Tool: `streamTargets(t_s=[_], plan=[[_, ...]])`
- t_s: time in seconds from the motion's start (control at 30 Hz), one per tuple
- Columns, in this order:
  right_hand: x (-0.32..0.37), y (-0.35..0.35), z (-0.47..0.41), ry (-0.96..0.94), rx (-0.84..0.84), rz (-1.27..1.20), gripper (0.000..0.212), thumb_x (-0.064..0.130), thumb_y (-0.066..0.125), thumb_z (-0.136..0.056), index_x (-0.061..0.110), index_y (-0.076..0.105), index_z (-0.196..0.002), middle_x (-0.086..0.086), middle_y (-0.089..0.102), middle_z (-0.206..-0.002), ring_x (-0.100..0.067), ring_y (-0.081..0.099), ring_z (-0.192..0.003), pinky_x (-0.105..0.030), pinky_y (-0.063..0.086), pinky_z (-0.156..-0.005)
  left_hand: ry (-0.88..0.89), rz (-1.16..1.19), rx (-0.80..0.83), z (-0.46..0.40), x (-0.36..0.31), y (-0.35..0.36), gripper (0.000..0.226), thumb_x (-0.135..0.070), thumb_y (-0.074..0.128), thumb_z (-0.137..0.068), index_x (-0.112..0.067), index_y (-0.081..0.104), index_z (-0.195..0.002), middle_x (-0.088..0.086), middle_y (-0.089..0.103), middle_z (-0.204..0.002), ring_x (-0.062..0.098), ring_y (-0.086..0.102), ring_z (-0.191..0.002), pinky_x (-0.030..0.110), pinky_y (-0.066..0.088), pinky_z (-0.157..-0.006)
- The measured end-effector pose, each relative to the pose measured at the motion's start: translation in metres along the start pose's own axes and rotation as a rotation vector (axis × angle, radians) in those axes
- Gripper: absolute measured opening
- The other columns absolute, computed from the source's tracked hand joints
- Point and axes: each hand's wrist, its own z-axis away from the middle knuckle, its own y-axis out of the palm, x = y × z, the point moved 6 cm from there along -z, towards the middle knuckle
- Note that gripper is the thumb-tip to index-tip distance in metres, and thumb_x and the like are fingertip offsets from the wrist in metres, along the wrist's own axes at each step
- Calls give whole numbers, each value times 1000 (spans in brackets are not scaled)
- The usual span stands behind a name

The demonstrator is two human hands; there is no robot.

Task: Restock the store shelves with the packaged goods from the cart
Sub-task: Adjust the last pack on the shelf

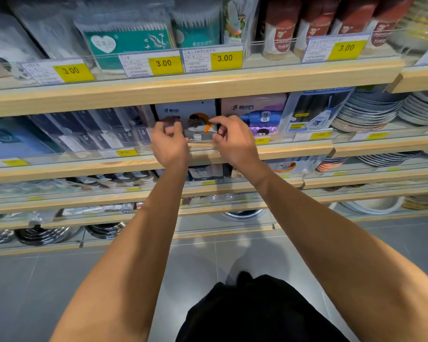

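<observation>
The wooden shelf runs across the view, with a clear plastic rail along its front edge. On this shelf, behind the rail, stands the white package with a cartoon picture. To the right of the package stands a purple package, and further right is a stack of plates. The left hand pinches the left side of the white package with curled fingers. The right hand pinches its right side, thumb below, so the package sits between both hands.
</observation>
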Motion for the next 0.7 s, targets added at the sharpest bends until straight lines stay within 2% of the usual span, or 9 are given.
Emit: streamTargets(t_s=[0.1,0.2,0.27,0.33,0.43,0.53,0.6,0.7], plan=[[-19,-27,11,89,-348,-67,23,18,62,-87,11,68,-109,-1,55,-93,-17,54,-86,-37,49,-80,67,43,47,14,-3,9,19,-34,59,-92,-18,61,-84,-7,67,-65,13,66,-60,43,58,-72],[-48,-52,23,281,-539,-93,30,18,60,-88,8,62,-117,-6,58,-111,-21,55,-105,-34,45,-93,146,3,149,39,-18,32,21,-37,60,-90,-21,73,-89,-8,73,-77,16,70,-72,40,58,-70],[-64,-63,25,385,-538,-50,37,16,60,-90,8,59,-125,-7,60,-121,-23,54,-116,-34,43,-100,224,-111,205,59,-28,49,24,-37,61,-92,-22,74,-105,-9,75,-92,13,69,-83,34,58,-72],[-75,-70,25,458,-533,-5,41,13,61,-90,8,59,-131,-7,62,-126,-24,56,-120,-34,45,-102,217,-211,212,73,-32,61,33,-38,60,-92,-23,66,-121,-8,73,-108,13,68,-95,34,57,-77],[-84,-69,22,500,-494,0,41,13,61,-92,11,59,-133,-7,68,-121,-22,63,-114,-29,50,-93,183,-263,225,84,-33,70,42,-35,59,-93,-22,57,-133,-6,72,-112,16,68,-98,35,56,-81],[-84,-63,17,515,-402,-43,45,17,63,-93,11,55,-137,-6,68,-124,-21,64,-114,-29,50,-94,184,-284,192,85,-32,67,44,-32,60,-95,-20,55,-138,-5,73,-110,16,69,-98,32,56,-82],[-83,-60,16,504,-349,-68,49,17,64,-94,12,52,-141,-6,65,-129,-20,62,-116,-25,47,-93,183,-262,151,82,-26,63,44,-29,58,-96,-21,55,-139,-5,74,-107,16,71,-94,33,57,-81],[-79,-60,18,453,-327,-48,49,16,64,-93,11,52,-141,-6,65,-130,-20,63,-113,-26,50,-91,210,-280,145,77,-19,61,42,-30,57,-96,-25,56,-137,-5,73,-114,16,70,-95,36,59,-81]])
